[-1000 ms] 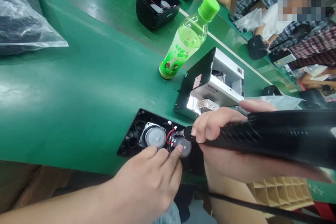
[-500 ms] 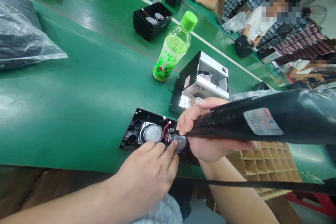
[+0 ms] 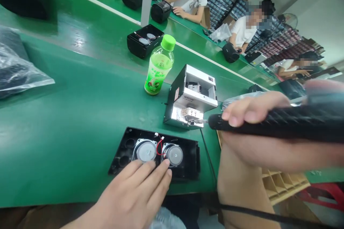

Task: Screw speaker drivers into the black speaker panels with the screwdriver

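My right hand (image 3: 249, 121) is wrapped round a black electric screwdriver (image 3: 301, 123). Its bit points left, at the front of a black and silver screw feeder (image 3: 200, 96); whether the tip touches it I cannot tell. My left hand (image 3: 137, 189) lies with fingers stretched out over the near edge of a black speaker panel (image 3: 190, 157). Two round speaker drivers, a left one (image 3: 146, 151) and a right one (image 3: 174, 155), sit in that panel. Red wires (image 3: 159, 147) with white plugs run between them. My left fingertips rest at the drivers' lower rims.
A green-capped drink bottle (image 3: 160, 66) stands left of the feeder. Behind it is an open black speaker box (image 3: 142, 44). A clear plastic bag (image 3: 24, 64) lies at far left. Cardboard dividers (image 3: 286, 186) are at lower right. Several people sit across the green bench.
My right hand has lifted the screwdriver away from the right driver and swung it to the feeder's front. My left hand stays at the panel, its fingers now flatter. The camera view has shifted.
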Motion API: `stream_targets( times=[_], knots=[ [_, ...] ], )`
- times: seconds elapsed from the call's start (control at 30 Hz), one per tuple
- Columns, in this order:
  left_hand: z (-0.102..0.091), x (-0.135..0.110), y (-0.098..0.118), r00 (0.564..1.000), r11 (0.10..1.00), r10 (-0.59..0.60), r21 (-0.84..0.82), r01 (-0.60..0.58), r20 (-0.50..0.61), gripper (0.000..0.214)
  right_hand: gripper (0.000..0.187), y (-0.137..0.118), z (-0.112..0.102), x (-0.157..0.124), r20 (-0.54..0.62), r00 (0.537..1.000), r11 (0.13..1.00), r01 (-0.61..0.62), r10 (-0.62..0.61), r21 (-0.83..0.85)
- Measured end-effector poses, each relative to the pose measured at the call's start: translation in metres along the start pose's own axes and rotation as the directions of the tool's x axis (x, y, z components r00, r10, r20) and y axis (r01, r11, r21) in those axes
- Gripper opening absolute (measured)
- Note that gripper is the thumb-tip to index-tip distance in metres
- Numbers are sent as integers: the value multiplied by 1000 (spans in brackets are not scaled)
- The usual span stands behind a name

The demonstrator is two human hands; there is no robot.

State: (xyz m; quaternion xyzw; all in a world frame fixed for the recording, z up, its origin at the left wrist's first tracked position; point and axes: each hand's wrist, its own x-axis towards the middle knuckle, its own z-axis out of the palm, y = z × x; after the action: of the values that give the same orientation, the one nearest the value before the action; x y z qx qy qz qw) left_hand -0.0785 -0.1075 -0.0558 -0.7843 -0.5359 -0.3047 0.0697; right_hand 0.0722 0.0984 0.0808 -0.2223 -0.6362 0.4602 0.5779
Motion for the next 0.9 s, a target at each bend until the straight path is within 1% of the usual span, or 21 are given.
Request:
stream_targets(
  times=[0.03,0.07,0.1,0.13,0.2,0.27,0.33,0.4,0.47,0.57,0.67,0.73,0.8,0.87,0.9],
  knots=[
    [-4,-2,-3,999,999,-24,-22,23,-26,31,53,9,5,5,-39,995,996,87,-87,13],
    [-8,-4,-7,996,998,-62,-34,60,-58,28,56,18,10,8,-57,988,989,145,-144,14],
    [-11,-6,-11,989,994,-111,-34,109,-95,26,58,27,16,10,-61,985,986,165,-164,15],
    [-14,-8,-16,978,987,-163,-24,161,-129,25,60,35,22,12,-54,987,988,151,-150,18],
    [-20,-11,-25,959,971,-235,9,239,-156,28,61,45,29,12,-60,990,991,132,-130,29],
    [-23,-14,-34,956,962,-267,32,273,-119,33,65,49,31,12,-62,994,996,87,-87,3],
    [-25,-16,-42,959,960,-275,31,278,-72,35,75,50,30,13,-93,991,995,95,-96,-13],
    [-25,-17,-46,957,957,-287,17,288,-40,36,85,53,27,14,-114,986,993,121,-119,8],
    [-25,-16,-49,953,953,-302,2,302,-15,34,87,54,24,12,-100,989,993,110,-105,46],
    [-25,-14,-51,945,945,-327,-21,328,20,34,76,46,15,3,-63,997,995,44,-38,94],
    [-28,-10,-54,935,935,-352,-26,353,50,33,61,22,4,-17,-52,998,990,-15,22,139],
    [-30,-6,-58,927,930,-362,-25,366,101,33,46,3,-1,-35,-36,998,992,-51,55,112],
    [-31,-1,-62,920,930,-355,-42,366,166,34,28,-12,-1,-55,-45,997,996,-65,68,60],
    [-31,4,-65,912,926,-346,-77,370,222,35,14,-20,2,-73,-35,990,990,-137,138,24],
    [-30,7,-67,905,921,-348,-93,379,244,35,13,-22,5,-81,-12,981,981,-192,192,15]
  ],
)
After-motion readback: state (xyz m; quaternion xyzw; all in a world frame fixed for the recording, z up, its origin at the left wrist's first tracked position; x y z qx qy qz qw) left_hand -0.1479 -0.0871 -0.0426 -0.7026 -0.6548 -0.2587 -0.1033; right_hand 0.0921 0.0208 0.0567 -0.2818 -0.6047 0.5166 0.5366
